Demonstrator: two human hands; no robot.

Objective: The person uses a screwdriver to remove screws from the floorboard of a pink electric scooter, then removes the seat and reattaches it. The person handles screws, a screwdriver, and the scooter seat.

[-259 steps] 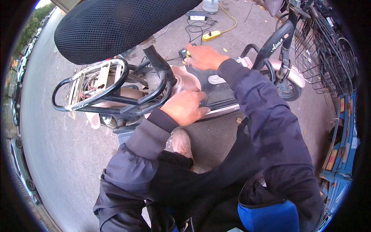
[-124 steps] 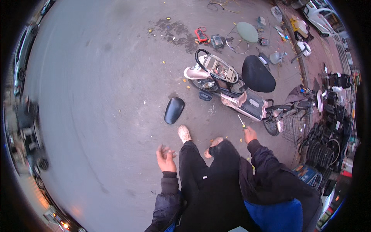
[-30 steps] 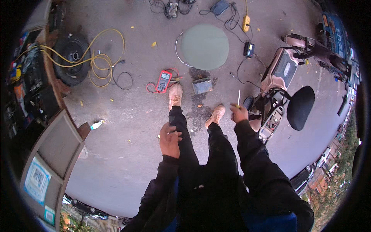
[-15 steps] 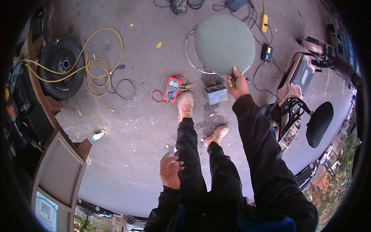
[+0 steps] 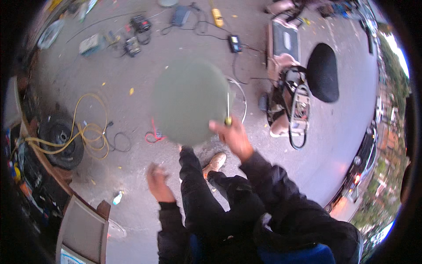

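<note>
My right hand [image 5: 235, 136] grips a round grey-green pad [image 5: 187, 101] by its edge, along with a screwdriver [image 5: 228, 116] with a yellow-green handle, its shaft pointing upward. The pad is blurred and lifted over the ground, hiding most of the red multimeter, whose red leads [image 5: 154, 137] show below it. A thin metal ring [image 5: 241, 99] lies behind the pad. My left hand [image 5: 159, 180] hangs beside my left leg, smeared by motion, so its fingers are unclear.
A pink scooter [image 5: 285, 57] with a tilted black seat [image 5: 323, 72] stands at right. A tyre [image 5: 50, 145], yellow hose [image 5: 90, 132] and wooden-edged cabinet [image 5: 81, 220] are at left. Chargers [image 5: 234, 43], cables and a yellow power strip [image 5: 217, 16] lie farther back. Cars [image 5: 360, 163] line the road.
My right hand took hold of the pad, lifted it off the ground and moved it left over the multimeter and battery. Earlier, the view swung from beside the scooter to this spot.
</note>
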